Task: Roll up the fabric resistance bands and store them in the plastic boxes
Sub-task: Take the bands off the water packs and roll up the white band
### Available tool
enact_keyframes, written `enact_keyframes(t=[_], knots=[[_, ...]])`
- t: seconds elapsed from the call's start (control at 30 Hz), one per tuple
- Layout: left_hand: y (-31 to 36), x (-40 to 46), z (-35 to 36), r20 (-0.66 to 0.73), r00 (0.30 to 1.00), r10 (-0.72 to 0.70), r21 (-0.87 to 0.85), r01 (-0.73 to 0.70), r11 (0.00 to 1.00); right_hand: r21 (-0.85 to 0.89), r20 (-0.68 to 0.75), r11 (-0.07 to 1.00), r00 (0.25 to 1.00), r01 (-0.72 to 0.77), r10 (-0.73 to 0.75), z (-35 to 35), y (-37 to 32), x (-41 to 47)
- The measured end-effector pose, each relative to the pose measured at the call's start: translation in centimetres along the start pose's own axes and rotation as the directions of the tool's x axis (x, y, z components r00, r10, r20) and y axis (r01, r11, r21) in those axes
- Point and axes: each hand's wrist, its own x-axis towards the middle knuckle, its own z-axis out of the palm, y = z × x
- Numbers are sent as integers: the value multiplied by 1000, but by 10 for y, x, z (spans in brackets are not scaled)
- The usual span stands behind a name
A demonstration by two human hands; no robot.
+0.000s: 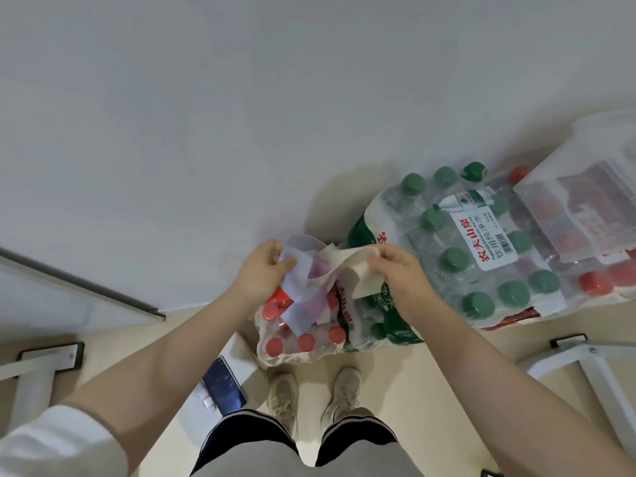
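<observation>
Pale floor and a plain white wall fill the view, and you stand looking down at your hands held out over stacked bottle packs. Your left hand pinches a lavender band, which loops over the fingers and hangs down in a loose strip; a pink band shows tangled in behind it. Your right hand curls its fingers round a cream band, drawn across toward the left hand where the bands cross. You seem to be teasing the bands apart in the air, which would explain why each hand holds its own colour: nothing is rolled yet, so the task looks near its start.

Just below the bands lies a shrink-wrapped pack of red-capped bottles, with a larger pack of green-capped bottles to its right. A clear plastic box rests on that pack at the far right, well apart from your hands; whether it is open I cannot tell. Your shoes stand close to the packs, and a phone lies on the floor by your left foot. White frame legs flank you on both sides, so the free room is up and forward, against the wall. Rolling will want a flat spot; the pack tops are bumpy.
</observation>
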Motion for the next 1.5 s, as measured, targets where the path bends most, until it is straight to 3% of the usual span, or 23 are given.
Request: enact_keyframes(t=[0.1, 0.17, 0.27, 0.37, 0.47, 0.5, 0.57, 0.63, 0.77, 0.83, 0.9, 0.97, 1.03, 1.07, 1.13, 1.2, 1.23, 1.27, 1.3, 1.37, 1.43, 1.5], knots=[[-10, 5, -2, -8, 1000, 20, 292, -17, 956, 326, -15, 945, 1000, 8, -4, -8, -17, 2], [-16, 9, -1, -36, 998, 49, 402, -31, 915, 416, -10, 908, 999, 50, -50, -9, -25, 1], [-27, 17, 1, -87, 995, 39, 502, 10, 865, 384, -74, 920, 996, 80, -56, -6, -28, -4], [-38, 21, 4, -75, 997, 6, 568, 37, 822, 347, -215, 937, 976, 42, 36, -4, -24, -6], [-40, 18, 16, 68, 968, 242, 631, -230, 741, 420, -181, 906, 974, -48, 135, 0, -16, -5], [-39, 16, 21, 142, 954, 264, 568, -297, 768, 453, -159, 890, 977, -58, 145, 1, -15, -5], [-39, 11, 30, 293, 941, 168, 428, -286, 857, 480, -142, 876, 982, -46, 129, 3, -16, -4], [-48, 11, 38, 421, 902, 95, 394, -276, 877, 447, -130, 894, 988, -13, 80, 3, -21, -4], [-65, 15, 44, 415, 910, 8, 422, -200, 884, 339, -111, 938, 993, 74, -38, 7, -33, -6], [-67, 17, 48, 389, 921, -27, 570, -218, 792, 223, -156, 962, 980, 159, -125, 7, -36, -6], [-61, 17, 48, 321, 947, 25, 660, -243, 711, -29, -243, 967, 937, 253, -253, 4, -40, -8], [-52, 17, 41, 212, 973, 90, 543, -194, 817, -236, -260, 919, 891, 315, -372, 0, -44, -14], [-40, 17, 29, 114, 989, 94, 215, -117, 969, -345, -233, 879, 877, 329, -419, -6, -44, -19], [-32, 17, 23, 94, 993, 71, 29, -74, 997, -369, -235, 877, 882, 308, -409, -9, -43, -20], [-20, 18, 13, 80, 997, -3, -288, 26, 957, -325, -282, 917, 902, 230, -326, -13, -43, -19], [-11, 21, 9, 85, 993, -85, -416, 112, 902, -113, -318, 978, 926, 175, -202, -17, -47, -20], [-10, 25, 8, 79, 991, -109, -374, 131, 918, -12, -314, 984, 934, 177, -172, -19, -51, -20], [-12, 30, 8, 59, 991, -118, -224, 128, 966, 41, -307, 982, 938, 184, -162, -21, -54, -21], [-17, 35, 9, 58, 992, -116, 29, 114, 993, 65, -295, 979, 941, 195, -168, -23, -57, -22], [-27, 39, 14, 131, 981, -142, 543, 49, 838, 99, -228, 971, 955, 218, -191, -25, -63, -24], [-33, 35, 21, 208, 962, -176, 723, -29, 691, 117, -146, 965, 965, 234, -217, -26, -69, -28], [-31, 33, 24, 259, 954, -154, 742, -94, 663, 114, -94, 956, 961, 271, -261, -27, -71, -33]])
